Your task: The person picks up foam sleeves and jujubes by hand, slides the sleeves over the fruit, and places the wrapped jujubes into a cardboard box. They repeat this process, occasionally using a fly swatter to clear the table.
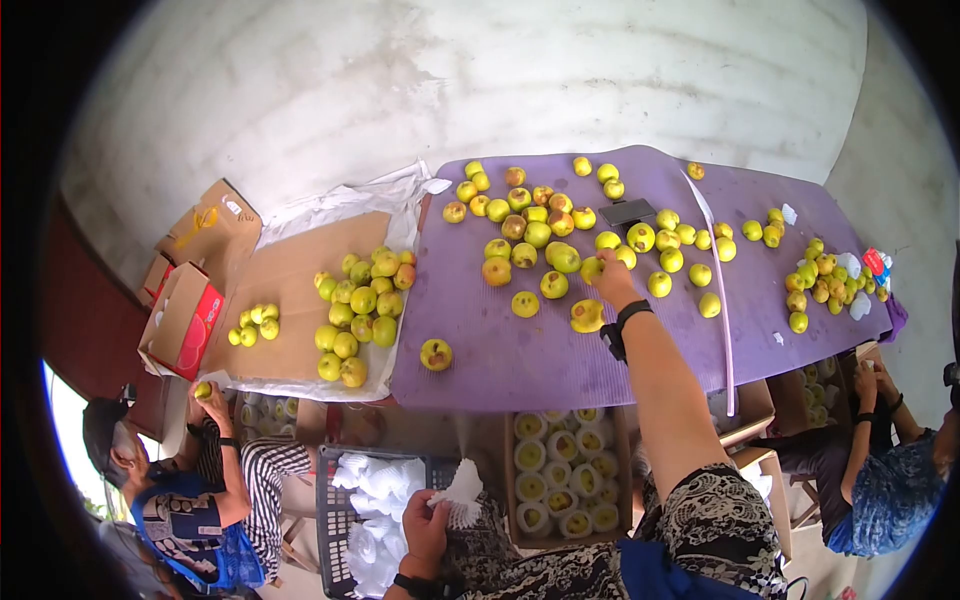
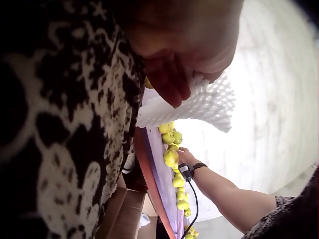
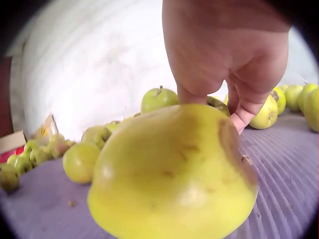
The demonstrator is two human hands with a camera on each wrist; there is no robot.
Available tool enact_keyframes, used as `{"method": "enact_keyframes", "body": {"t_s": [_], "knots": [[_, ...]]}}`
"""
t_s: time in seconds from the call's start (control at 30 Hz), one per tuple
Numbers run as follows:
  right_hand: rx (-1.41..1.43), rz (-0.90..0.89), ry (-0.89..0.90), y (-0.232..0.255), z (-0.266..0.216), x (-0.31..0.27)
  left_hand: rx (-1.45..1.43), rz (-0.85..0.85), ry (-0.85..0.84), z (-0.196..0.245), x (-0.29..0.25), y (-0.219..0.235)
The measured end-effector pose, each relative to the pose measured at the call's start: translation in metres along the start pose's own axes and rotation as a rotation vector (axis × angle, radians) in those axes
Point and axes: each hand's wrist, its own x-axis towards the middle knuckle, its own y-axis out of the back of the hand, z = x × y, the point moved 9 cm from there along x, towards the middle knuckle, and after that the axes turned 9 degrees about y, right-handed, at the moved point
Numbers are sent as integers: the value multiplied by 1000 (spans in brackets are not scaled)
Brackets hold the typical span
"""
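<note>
My left hand (image 1: 425,535) pinches a white foam net sleeve (image 1: 465,492) low in front of my body; in the left wrist view the sleeve (image 2: 199,105) hangs from the fingers. Out over the purple mat (image 1: 470,330), my right hand (image 1: 612,284) reaches down among green-yellow apples, fingers around an apple (image 1: 591,270). The right wrist view shows thumb and fingers on either side of that apple (image 3: 218,105), mostly hidden behind a large, brown-blemished apple (image 3: 174,172). This blemished apple (image 1: 587,316) lies just nearer me than the right hand.
A black crate (image 1: 335,535) of white foam sleeves and a carton (image 1: 512,500) of sleeved apples stand below the table edge. More apples (image 1: 362,300) lie on cardboard at left. A dark phone (image 1: 627,212) rests on the mat. People sit at left (image 1: 190,510) and right (image 1: 890,480).
</note>
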Motion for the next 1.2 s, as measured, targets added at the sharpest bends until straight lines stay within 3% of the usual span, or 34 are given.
{"method": "enact_keyframes", "body": {"t_s": [0.03,0.1,0.13,0.17,0.23,0.27,0.3,0.37,0.6,0.7,0.77,0.83,0.9,0.93,1.0,1.1,1.2], "knots": [[-1,0,1,13,-9,-10,-2,2,6,0,-1,1],[300,13,-264,40,-1,-38,-24,7,5,3,-2,1],[376,53,-221,12,54,-23,-42,10,5,6,-4,2],[373,58,-223,20,54,-32,-43,4,4,6,-5,2],[1109,80,-342,29,42,-62,-12,-16,-34,6,-4,3],[1280,30,-319,36,29,-74,22,-24,-31,4,-4,3],[1276,32,-317,49,24,-87,18,-27,-32,0,-3,4],[1516,-196,-139,70,-25,-113,15,5,-69,-1,-4,7],[1616,-522,-48,128,-122,-226,168,80,-105,7,-6,5],[1647,-595,-5,137,-152,-272,207,100,-81,-5,4,-9],[1685,-654,60,138,-168,-302,117,65,-82,19,-7,-44],[1641,-654,76,137,-185,-331,10,-18,-17,54,-27,-85],[1533,-530,90,135,-191,-350,235,-4,-218,73,-34,-108],[1463,-502,147,140,-202,-361,231,7,-211,85,-45,-116],[1433,-497,207,141,-217,-376,82,-152,-107,98,-67,-140],[1436,-438,261,152,-232,-392,68,-194,-60,100,-82,-147],[1633,-360,279,168,-236,-396,64,-149,-59,102,-89,-141]]}}
